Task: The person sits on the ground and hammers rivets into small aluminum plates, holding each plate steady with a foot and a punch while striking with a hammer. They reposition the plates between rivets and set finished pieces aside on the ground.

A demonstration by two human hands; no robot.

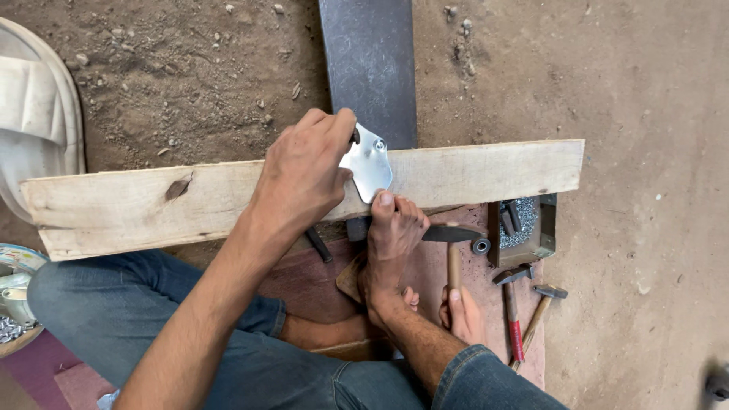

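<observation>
My left hand (304, 175) pinches a small shiny metal plate (370, 165) with holes and presses it flat on a long wooden plank (486, 171). My bare foot (391, 243) rests on the plank's near edge, toes touching the plate's lower tip. Low at the right, my right hand (462, 315) grips the wooden handle of a hammer (452, 254). Its dark head lies just below the plank, beside the foot.
A dark metal bar (370, 61) runs under the plank toward the top. A small open box of nails (524, 224) and two more hammers (515, 315) lie on a reddish board (304, 285) at the right. A white sack (30, 114) sits left, on a dirt floor.
</observation>
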